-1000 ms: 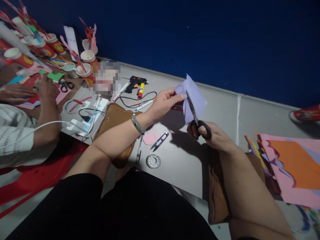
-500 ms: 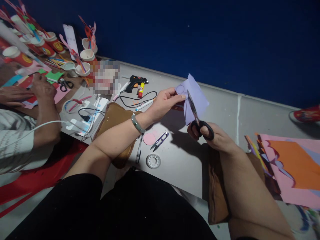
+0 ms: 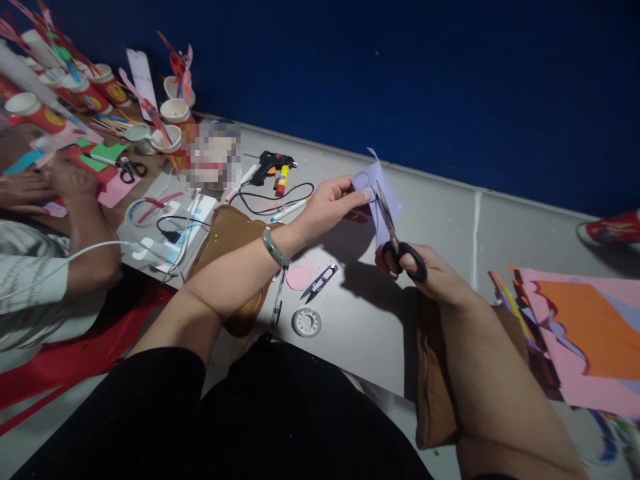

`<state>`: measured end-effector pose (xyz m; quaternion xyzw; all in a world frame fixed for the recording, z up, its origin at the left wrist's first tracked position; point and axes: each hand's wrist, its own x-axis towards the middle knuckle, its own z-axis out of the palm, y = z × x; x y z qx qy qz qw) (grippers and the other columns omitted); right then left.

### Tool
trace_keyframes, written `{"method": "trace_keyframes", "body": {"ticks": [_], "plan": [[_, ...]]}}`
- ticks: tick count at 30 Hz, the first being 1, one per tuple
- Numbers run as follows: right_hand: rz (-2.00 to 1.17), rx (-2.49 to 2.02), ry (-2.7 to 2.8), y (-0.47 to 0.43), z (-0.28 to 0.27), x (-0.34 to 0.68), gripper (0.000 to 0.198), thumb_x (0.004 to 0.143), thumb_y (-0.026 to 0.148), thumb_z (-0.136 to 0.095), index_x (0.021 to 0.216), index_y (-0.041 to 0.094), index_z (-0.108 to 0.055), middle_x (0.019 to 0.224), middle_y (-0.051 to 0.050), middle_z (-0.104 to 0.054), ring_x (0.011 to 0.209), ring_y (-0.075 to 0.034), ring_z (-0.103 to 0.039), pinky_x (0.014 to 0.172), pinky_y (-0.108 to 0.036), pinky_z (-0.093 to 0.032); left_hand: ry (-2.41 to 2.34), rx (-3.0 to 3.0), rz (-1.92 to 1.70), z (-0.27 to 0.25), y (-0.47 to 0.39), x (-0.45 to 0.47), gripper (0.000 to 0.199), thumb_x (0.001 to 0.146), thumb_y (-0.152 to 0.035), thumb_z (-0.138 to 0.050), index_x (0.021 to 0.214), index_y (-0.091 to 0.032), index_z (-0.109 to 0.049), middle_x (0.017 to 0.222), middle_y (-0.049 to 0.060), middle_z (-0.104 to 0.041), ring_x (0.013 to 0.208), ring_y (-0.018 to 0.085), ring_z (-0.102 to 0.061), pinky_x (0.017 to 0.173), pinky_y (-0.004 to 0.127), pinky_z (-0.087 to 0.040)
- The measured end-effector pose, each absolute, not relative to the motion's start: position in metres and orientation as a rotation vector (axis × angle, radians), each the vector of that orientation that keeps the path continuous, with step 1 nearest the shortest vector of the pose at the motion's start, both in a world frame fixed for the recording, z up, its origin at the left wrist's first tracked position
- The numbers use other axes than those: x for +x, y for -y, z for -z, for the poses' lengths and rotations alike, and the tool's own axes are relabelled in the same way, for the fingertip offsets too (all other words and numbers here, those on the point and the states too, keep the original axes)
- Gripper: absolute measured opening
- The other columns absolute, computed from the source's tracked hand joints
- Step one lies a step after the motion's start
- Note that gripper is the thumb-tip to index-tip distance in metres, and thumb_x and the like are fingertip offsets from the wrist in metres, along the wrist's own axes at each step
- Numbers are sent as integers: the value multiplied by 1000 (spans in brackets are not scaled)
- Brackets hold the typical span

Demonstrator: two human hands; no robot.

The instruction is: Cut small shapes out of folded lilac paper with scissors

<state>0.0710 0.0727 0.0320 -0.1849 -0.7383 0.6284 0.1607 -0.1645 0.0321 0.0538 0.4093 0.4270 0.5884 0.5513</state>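
l hand (image 3: 325, 208): arm stretched fwd over table (image 3: 445, 230), elbow slightly bent; thumb on top, fingers under, pinching purple paper (image 3: 389, 193) by its l side. green bangle (image 3: 275, 247) at wrist.
r hand (image 3: 420, 268): forearm angled up & in from lower r; thumb thru one loop, closed on black-handled scissors (image 3: 392, 232).
blades: pointing up & a bit l, against the sheet, tips near l thumb; can't tell how far parted.
purple paper: held up above table, btwn both hands, tilted; pale lilac, thin circle outline nr upper l corner, narrow pointed bit sticking up at top, lower part hanging by scissors.
table, nr side: pink disc (image 3: 299, 278), snips (image 3: 321, 283) just r of it, white ring-shaped pc (image 3: 307, 322) below, pen (image 3: 278, 305) to l.
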Motion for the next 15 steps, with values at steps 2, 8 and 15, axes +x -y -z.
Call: {"method": "trace_keyframes", "body": {"ticks": [2,8,15], "plan": [[-1787,-563,2118,-73,-32,72,58,98,71,-59,73,20,-55,72,-2,-54,68,-14,-48,64,-31,-35,-1011,996,-1365,-52,-33,-165,13,92,-28,-72,92,-18,-66,86,0,-74,79,9,-72,73,21,-59],[-1747,-654,2150,-75,-33,72,61,92,78,-62,72,20,-57,69,-2,-54,65,-15,-47,60,-31,-36,-1009,1025,-1315,-51,-33,-164,7,92,-23,-68,92,-17,-65,85,-2,-72,78,8,-72,75,21,-59],[-1670,-726,2229,-72,-42,67,65,89,82,-60,67,22,-54,68,-2,-53,63,-15,-46,59,-31,-38,-978,1045,-1296,-53,-30,-162,13,88,-25,-75,87,-17,-66,81,-3,-69,73,7,-67,71,21,-59]]}}
